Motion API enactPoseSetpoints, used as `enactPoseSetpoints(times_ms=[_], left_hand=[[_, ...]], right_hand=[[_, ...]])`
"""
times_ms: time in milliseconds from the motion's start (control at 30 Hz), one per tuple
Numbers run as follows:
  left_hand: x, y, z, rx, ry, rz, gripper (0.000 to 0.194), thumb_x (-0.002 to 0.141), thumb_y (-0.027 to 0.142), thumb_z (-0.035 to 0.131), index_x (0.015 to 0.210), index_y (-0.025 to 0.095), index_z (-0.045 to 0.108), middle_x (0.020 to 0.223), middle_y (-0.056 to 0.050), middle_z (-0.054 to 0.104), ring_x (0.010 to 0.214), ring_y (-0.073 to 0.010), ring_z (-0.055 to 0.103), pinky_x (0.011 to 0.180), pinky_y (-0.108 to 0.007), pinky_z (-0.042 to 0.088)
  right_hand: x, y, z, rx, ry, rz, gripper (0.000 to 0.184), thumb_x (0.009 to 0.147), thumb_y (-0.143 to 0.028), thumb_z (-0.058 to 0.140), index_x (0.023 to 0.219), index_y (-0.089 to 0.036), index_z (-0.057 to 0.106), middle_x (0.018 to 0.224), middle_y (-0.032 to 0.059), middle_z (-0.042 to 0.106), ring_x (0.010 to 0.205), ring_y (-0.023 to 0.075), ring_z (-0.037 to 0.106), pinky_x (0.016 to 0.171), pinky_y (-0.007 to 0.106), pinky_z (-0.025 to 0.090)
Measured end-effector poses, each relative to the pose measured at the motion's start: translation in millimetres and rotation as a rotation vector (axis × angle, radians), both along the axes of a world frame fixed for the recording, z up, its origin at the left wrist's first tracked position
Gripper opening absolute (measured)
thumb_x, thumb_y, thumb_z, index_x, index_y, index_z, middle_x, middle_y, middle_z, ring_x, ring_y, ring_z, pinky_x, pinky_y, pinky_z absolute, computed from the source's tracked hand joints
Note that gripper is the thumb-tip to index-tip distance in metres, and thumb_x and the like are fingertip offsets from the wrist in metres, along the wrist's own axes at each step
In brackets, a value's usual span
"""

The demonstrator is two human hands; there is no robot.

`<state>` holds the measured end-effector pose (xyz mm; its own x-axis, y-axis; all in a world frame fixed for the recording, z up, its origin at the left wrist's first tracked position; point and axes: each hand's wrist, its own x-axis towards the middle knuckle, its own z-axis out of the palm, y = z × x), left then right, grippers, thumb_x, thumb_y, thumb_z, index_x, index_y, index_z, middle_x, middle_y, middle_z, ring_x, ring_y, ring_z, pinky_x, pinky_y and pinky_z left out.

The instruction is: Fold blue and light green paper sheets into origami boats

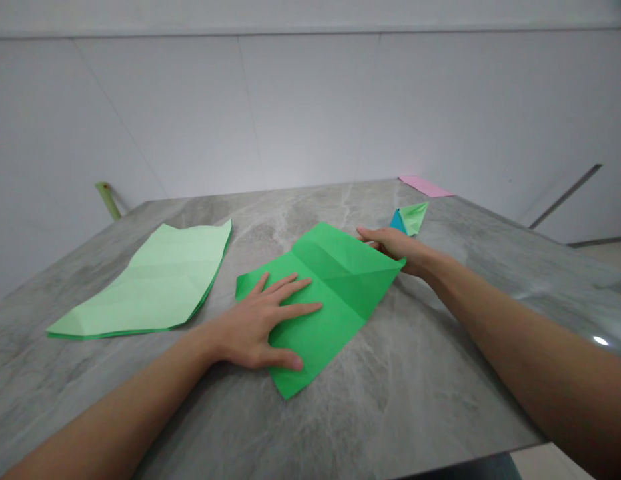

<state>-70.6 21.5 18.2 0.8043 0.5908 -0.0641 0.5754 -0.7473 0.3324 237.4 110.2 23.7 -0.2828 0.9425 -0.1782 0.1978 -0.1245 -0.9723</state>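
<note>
A creased sheet of green paper (335, 267) lies at an angle in front of me, its right side raised off the tabletop. My left hand (263, 320) presses flat on the paper's left part with the fingers spread. At the raised right side, my right hand (387, 243) is closed at the paper's far edge. Some of its fingers are hidden behind the sheet. Several crease lines cross the paper, and its right corner sticks up in front of my right wrist.
Stacked light green sheets (155, 280) with wavy edges lie to the left. A small folded green and blue paper piece (410, 219) stands beyond my right hand. Pink paper (425, 186) lies at the back right of the grey marbled table (380, 400), by a white wall (310, 107).
</note>
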Motion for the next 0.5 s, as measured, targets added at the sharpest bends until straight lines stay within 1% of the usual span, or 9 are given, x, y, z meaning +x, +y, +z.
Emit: enactPoseSetpoints(times_ms=[67,167,233,300,333,367,400,433,500], left_hand=[[0.7,0.9,1.3,-0.004,-0.009,-0.005,0.081,0.074,0.067,0.064,0.145,0.041,0.035,0.161,-0.007,0.017,0.144,-0.0432,0.016,0.107,-0.074,0.004],[3.7,0.8,3.8,-0.011,-0.021,-0.026,0.081,0.073,0.065,0.066,0.145,0.04,0.038,0.16,-0.007,0.019,0.144,-0.0428,0.017,0.108,-0.073,0.004],[6.6,-0.3,4.8,-0.016,-0.031,-0.054,0.081,0.073,0.063,0.068,0.144,0.038,0.039,0.16,-0.007,0.02,0.144,-0.0417,0.019,0.109,-0.072,0.004],[9.2,-1.5,4.5,-0.019,-0.063,-0.086,0.08,0.071,0.061,0.07,0.142,0.035,0.044,0.158,-0.008,0.026,0.143,-0.04,0.023,0.112,-0.068,0.006],[10.1,-1.8,3.6,-0.023,-0.093,-0.101,0.076,0.072,0.057,0.071,0.14,0.032,0.048,0.156,-0.009,0.032,0.142,-0.0385,0.027,0.114,-0.065,0.01],[10.7,-1.8,2.3,-0.03,-0.132,-0.106,0.069,0.075,0.051,0.071,0.137,0.03,0.052,0.152,-0.009,0.039,0.14,-0.0366,0.033,0.115,-0.06,0.015],[10.8,-1.4,0.6,-0.038,-0.181,-0.098,0.058,0.078,0.042,0.069,0.132,0.027,0.058,0.145,-0.009,0.049,0.135,-0.0343,0.042,0.115,-0.055,0.024],[10.4,-0.6,-1.2,-0.047,-0.232,-0.074,0.045,0.08,0.033,0.064,0.124,0.024,0.064,0.134,-0.009,0.06,0.126,-0.0316,0.052,0.11,-0.049,0.034],[8.6,2.0,-4.4,-0.052,-0.324,0.04,0.028,0.079,0.02,0.054,0.1,0.02,0.073,0.102,-0.007,0.074,0.098,-0.0252,0.067,0.092,-0.039,0.05]], right_hand=[[-0.4,-5.4,7.7,-0.058,0.131,0.029,0.038,0.088,-0.048,0.052,0.1,-0.015,0.069,0.086,0.011,0.075,0.069,0.0229,0.07,0.062,0.033,0.056],[-11.9,-17.3,15.1,0.01,0.265,0.021,0.035,0.09,-0.038,0.049,0.111,-0.015,0.065,0.095,0.0106,0.074,0.077,0.0225,0.071,0.071,0.034,0.056],[-25.5,-27.8,14.1,0.062,0.329,0.076,0.047,0.087,-0.031,0.052,0.132,-0.017,0.052,0.111,0.0104,0.071,0.089,0.0229,0.07,0.08,0.035,0.055],[-40.4,-39.1,8.9,0.073,0.312,0.199,0.064,0.088,-0.032,0.051,0.148,-0.022,0.03,0.119,0.0094,0.069,0.097,0.0237,0.069,0.085,0.039,0.053],[-47.2,-44.3,5.2,0.065,0.282,0.274,0.066,0.091,-0.034,0.045,0.151,-0.023,0.022,0.12,0.0093,0.068,0.101,0.024,0.068,0.087,0.041,0.052],[-52.9,-48.9,1.3,0.079,0.259,0.349,0.061,0.095,-0.037,0.037,0.152,-0.022,0.019,0.12,0.0097,0.068,0.105,0.0237,0.067,0.091,0.042,0.05],[-57.5,-52.4,-2.6,0.112,0.23,0.445,0.057,0.098,-0.04,0.028,0.152,-0.02,0.023,0.12,0.0107,0.068,0.108,0.0234,0.065,0.095,0.043,0.048],[-60.8,-54.9,-6.1,0.166,0.187,0.535,0.055,0.099,-0.041,0.026,0.149,-0.019,0.03,0.122,0.0113,0.067,0.113,0.0228,0.062,0.099,0.043,0.045],[-64.0,-56.6,-11.2,0.323,0.058,0.642,0.053,0.097,-0.04,0.04,0.145,-0.02,0.039,0.13,0.0108,0.063,0.121,0.0231,0.056,0.102,0.042,0.042]])
